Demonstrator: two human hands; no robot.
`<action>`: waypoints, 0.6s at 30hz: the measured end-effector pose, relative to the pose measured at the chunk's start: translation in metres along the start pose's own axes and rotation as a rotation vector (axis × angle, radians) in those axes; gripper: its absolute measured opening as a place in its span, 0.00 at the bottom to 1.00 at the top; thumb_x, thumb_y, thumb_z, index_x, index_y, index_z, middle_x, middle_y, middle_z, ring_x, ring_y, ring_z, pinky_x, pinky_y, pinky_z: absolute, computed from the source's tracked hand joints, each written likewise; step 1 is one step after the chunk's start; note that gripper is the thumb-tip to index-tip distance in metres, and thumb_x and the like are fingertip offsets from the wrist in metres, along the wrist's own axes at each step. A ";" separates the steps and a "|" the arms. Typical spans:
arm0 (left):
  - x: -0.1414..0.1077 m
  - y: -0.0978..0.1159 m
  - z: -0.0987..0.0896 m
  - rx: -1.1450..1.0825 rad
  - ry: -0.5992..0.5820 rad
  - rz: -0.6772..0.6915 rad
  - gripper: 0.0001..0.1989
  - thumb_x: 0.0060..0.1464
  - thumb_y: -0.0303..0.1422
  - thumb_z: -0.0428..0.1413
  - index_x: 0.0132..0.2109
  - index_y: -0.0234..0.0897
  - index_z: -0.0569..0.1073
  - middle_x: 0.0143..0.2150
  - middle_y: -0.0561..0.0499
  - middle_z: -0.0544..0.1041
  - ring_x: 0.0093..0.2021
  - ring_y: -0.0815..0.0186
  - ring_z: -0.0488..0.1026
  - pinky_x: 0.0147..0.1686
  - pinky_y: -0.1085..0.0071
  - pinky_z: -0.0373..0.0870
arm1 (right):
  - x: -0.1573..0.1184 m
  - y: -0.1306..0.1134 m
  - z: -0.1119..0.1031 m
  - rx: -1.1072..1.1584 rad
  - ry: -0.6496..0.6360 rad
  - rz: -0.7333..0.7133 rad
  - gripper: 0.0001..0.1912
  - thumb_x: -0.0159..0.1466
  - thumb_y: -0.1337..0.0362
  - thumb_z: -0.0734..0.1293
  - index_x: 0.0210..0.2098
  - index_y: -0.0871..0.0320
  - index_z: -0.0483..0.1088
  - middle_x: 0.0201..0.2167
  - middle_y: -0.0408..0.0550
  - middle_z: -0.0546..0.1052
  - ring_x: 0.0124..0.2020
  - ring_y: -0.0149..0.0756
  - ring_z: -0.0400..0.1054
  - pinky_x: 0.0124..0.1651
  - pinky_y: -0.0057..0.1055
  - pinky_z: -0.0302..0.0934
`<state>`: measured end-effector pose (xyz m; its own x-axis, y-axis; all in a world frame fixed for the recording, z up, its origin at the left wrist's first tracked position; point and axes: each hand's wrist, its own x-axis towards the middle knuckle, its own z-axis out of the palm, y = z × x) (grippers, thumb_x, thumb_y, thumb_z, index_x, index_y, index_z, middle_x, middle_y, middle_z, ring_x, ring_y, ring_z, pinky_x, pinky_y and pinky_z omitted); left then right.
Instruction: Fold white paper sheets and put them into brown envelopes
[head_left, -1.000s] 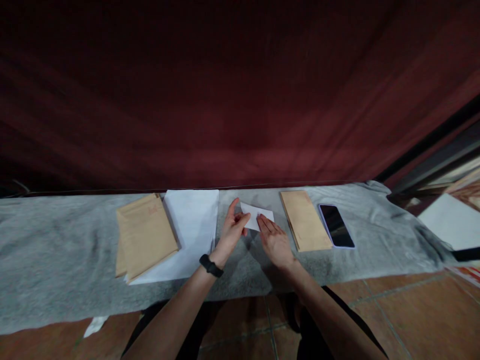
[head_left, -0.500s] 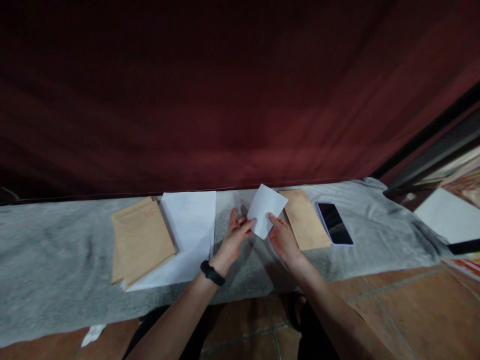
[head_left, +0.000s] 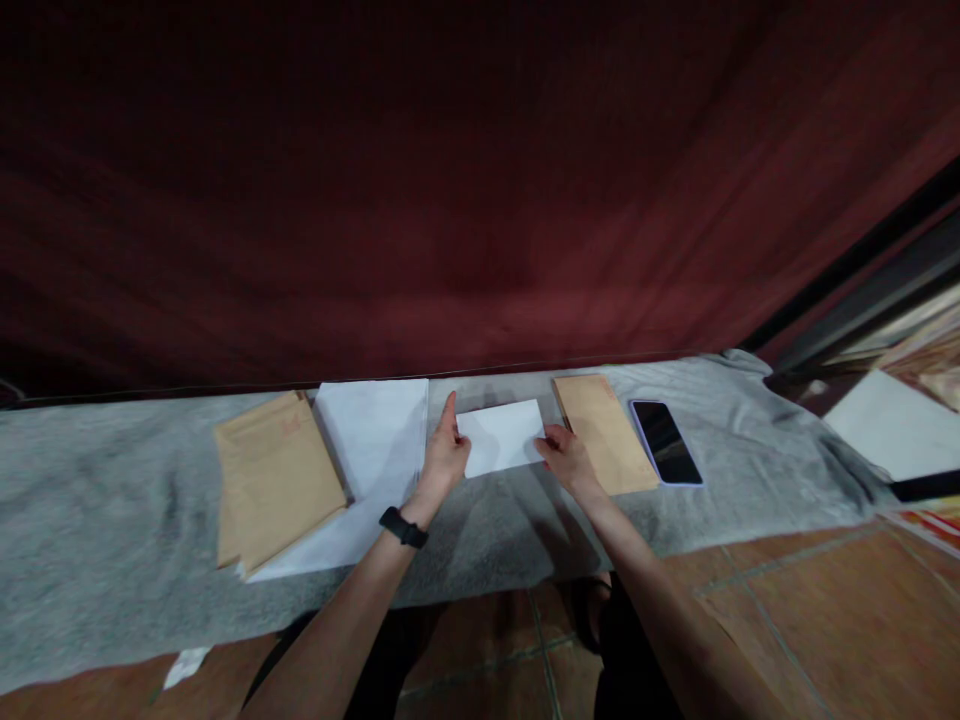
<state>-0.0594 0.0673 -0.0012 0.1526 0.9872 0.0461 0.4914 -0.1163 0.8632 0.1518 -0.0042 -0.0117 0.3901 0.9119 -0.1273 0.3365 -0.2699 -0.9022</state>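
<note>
Between my hands a folded sheet of white paper (head_left: pixel 501 438) is held lengthwise, above the grey cloth. My left hand (head_left: pixel 448 450) grips its left end, the thumb over the paper and the index finger pointing up and away. At the right end, my right hand (head_left: pixel 564 455) pinches the paper between thumb and fingers. A stack of white sheets (head_left: pixel 375 430) lies just left of my left hand. Brown envelopes (head_left: pixel 281 480) rest partly on those sheets. Close by my right hand is another brown envelope pile (head_left: pixel 604 435).
A phone (head_left: pixel 666 442) with a pale purple edge lies right of the brown envelopes. Grey cloth (head_left: pixel 112 520) covers the narrow surface, against a dark red curtain (head_left: pixel 480 250). Tiled floor (head_left: pixel 810 600) shows below, with a white scrap (head_left: pixel 187 665) at left.
The folded paper has turned from a tilted position to nearly level, its long side across. My left hand has moved left to its left end; my right hand keeps hold of the right.
</note>
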 end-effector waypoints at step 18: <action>-0.027 0.005 0.015 0.542 0.022 0.351 0.29 0.60 0.21 0.45 0.69 0.33 0.60 0.74 0.36 0.51 0.72 0.49 0.53 0.67 0.50 0.58 | -0.018 -0.011 0.001 -0.811 -0.054 -0.103 0.18 0.70 0.61 0.61 0.59 0.54 0.67 0.43 0.51 0.82 0.43 0.42 0.78 0.39 0.31 0.65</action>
<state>-0.0484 0.0385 -0.0059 0.3679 0.8818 0.2950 0.7795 -0.4655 0.4191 0.1397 -0.0173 0.0003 0.2888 0.9523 -0.0987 0.8916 -0.3051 -0.3346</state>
